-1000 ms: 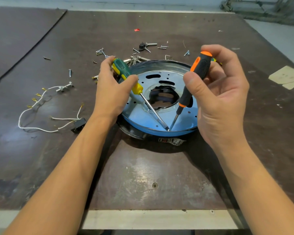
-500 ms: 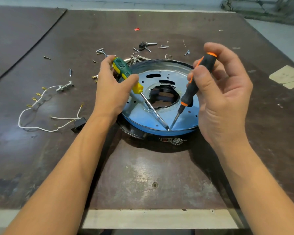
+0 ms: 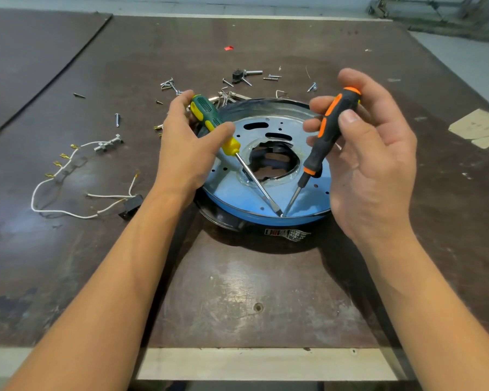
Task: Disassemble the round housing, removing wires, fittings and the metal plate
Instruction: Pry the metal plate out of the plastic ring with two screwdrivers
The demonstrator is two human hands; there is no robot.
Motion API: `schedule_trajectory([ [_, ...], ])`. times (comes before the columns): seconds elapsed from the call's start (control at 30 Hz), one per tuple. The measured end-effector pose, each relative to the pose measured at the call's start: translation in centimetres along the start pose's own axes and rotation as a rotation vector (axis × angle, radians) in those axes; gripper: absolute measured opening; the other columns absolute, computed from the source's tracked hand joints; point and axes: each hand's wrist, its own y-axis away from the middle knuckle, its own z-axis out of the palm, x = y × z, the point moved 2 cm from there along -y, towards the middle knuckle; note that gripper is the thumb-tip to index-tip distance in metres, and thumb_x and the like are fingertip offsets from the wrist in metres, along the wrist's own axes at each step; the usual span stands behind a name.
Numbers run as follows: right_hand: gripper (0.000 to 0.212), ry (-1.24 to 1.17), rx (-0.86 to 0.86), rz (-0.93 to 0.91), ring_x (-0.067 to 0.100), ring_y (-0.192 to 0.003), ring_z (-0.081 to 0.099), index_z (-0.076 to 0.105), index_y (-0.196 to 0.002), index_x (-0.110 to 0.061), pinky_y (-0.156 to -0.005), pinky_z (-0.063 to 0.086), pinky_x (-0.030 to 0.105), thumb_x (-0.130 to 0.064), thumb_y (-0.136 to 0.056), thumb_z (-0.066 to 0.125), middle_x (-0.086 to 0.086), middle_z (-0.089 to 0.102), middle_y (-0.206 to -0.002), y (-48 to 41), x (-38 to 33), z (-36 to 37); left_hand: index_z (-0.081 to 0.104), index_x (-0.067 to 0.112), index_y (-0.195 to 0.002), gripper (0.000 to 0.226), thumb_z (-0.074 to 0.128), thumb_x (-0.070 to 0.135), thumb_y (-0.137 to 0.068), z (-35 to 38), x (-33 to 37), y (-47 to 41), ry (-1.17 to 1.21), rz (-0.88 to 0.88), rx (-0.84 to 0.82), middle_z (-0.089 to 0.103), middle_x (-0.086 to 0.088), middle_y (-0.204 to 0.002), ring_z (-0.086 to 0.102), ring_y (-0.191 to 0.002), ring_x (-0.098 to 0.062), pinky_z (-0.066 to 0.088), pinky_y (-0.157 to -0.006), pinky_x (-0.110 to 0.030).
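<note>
The round housing lies on the table with a shiny blue-tinted metal plate seated in it, a ragged hole at its centre. My left hand grips a green and yellow screwdriver. My right hand holds a black and orange screwdriver between thumb and fingers. Both blades slant down and meet at one spot on the plate's near rim, tips touching or almost touching. White wires with brass terminals and a black connector lie loose to the left.
Loose screws and small fittings are scattered behind the housing. A single screw lies left of my left hand. A paper patch is stuck at the right. The table's pale front edge runs close to me.
My right hand has loosened and shifted its hold, tilting the orange screwdriver's handle further right. The left hand and both tips stay at the same spot on the rim.
</note>
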Motion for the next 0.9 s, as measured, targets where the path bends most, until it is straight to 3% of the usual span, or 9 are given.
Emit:
schedule_trajectory([
  [0.23,0.032,0.100,-0.054,-0.050,0.020,-0.092,0.055,0.057,-0.123,-0.019,-0.084,0.051,0.034,-0.007,-0.095,0.067,0.006,0.057,-0.099,0.1,0.1,0.4,0.042,0.019,-0.149,0.081,0.083,0.028,-0.080,-0.2,0.8,0.3,-0.062,0.042,0.054,0.063,0.001,-0.124,0.061,-0.113,-0.009,0.052,-0.100,-0.030],
  [0.4,0.038,0.188,-0.010,-0.112,0.009,-0.084,0.052,0.060,-0.123,-0.016,-0.081,0.046,0.022,-0.003,-0.091,0.074,0.006,0.052,-0.093,-0.1,0.2,0.2,0.044,0.015,-0.150,0.086,0.081,0.032,-0.074,-0.7,2.6,0.3,-0.150,0.159,0.127,0.067,0.000,-0.111,0.063,-0.096,-0.008,0.054,-0.093,-0.033],
  [0.53,0.040,0.199,0.000,-0.117,0.005,-0.084,0.054,0.058,-0.126,-0.014,-0.083,0.047,0.022,-0.001,-0.091,0.073,0.001,0.053,-0.092,-0.2,0.2,0.1,0.041,0.014,-0.153,0.090,0.079,0.034,-0.074,-0.5,3.1,0.2,-0.178,0.177,0.140,0.063,0.016,-0.099,0.058,-0.086,0.006,0.055,-0.091,-0.028],
  [0.6,0.040,0.214,-0.003,-0.109,0.006,-0.086,0.054,0.058,-0.128,-0.013,-0.083,0.048,0.021,-0.001,-0.092,0.072,0.001,0.054,-0.093,-0.1,0.2,0.2,0.044,0.014,-0.151,0.086,0.079,0.033,-0.074,-0.3,2.9,0.2,-0.203,0.145,0.144,0.061,0.014,-0.095,0.056,-0.086,0.003,0.055,-0.091,-0.033],
  [0.73,0.042,0.238,-0.011,-0.102,0.008,-0.089,0.056,0.056,-0.131,-0.012,-0.084,0.050,0.022,0.000,-0.094,0.070,0.001,0.056,-0.095,-0.1,0.1,0.4,0.037,0.015,-0.155,0.090,0.076,0.033,-0.075,-0.1,2.8,0.6,-0.245,0.107,0.154,0.064,0.000,-0.119,0.059,-0.110,-0.013,0.051,-0.099,-0.037],
  [0.9,0.041,0.186,-0.063,-0.068,0.025,-0.092,0.067,0.050,-0.140,-0.010,-0.086,0.057,0.034,0.003,-0.101,0.052,0.016,0.065,-0.111,0.1,-0.2,0.5,0.037,0.013,-0.153,0.088,0.070,0.036,-0.074,0.3,2.9,0.6,-0.280,0.103,0.141,0.065,-0.011,-0.113,0.063,-0.104,-0.029,0.053,-0.092,-0.049],
])
